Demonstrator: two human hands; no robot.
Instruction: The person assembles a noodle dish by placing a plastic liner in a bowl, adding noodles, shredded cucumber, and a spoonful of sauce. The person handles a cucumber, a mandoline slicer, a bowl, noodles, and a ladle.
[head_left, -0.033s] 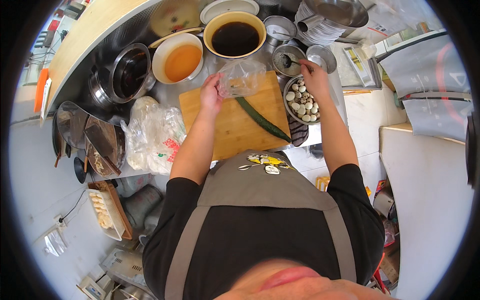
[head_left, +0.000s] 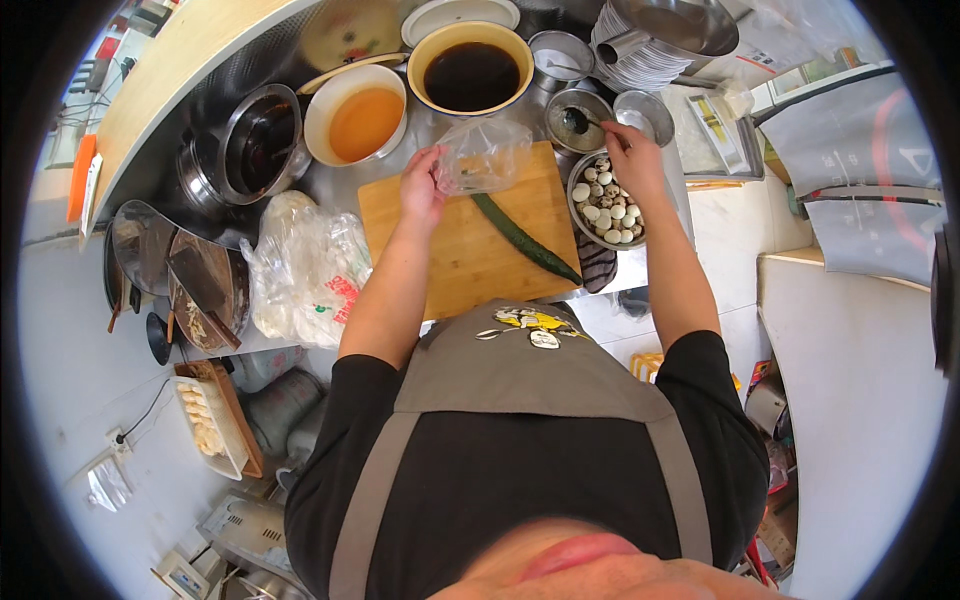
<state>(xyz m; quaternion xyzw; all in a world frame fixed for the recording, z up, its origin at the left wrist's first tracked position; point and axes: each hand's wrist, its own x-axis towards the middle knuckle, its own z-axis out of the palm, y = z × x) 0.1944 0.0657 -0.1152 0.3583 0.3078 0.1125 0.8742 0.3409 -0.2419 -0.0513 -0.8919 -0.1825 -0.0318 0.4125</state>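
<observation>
My left hand (head_left: 424,185) is closed on the edge of a clear plastic bag (head_left: 484,157), which hangs puffed out above the wooden cutting board (head_left: 410,255). A long green cucumber (head_left: 527,242) lies slantwise on the board, its far end under the bag. In my right hand (head_left: 634,158) is the handle of a dark spoon (head_left: 577,121). The spoon's head rests in or just over a metal bowl (head_left: 552,130) of pale, wet-looking seasoning; which one I cannot tell. Beneath my right wrist stands a metal bowl of speckled quail eggs (head_left: 605,207).
At the back sit a yellow-rimmed basin (head_left: 415,78) of dark liquid, a white bowl (head_left: 318,135) of orange liquid and a steel pot (head_left: 238,150). Stuffed plastic bags (head_left: 305,270) lie left of the board. Stacked plates (head_left: 625,72) stand at the back right.
My right hand has shifted slightly to the right and nearer to me, and the spoon has turned a little in the bowl. My left hand keeps its hold on the bag.
</observation>
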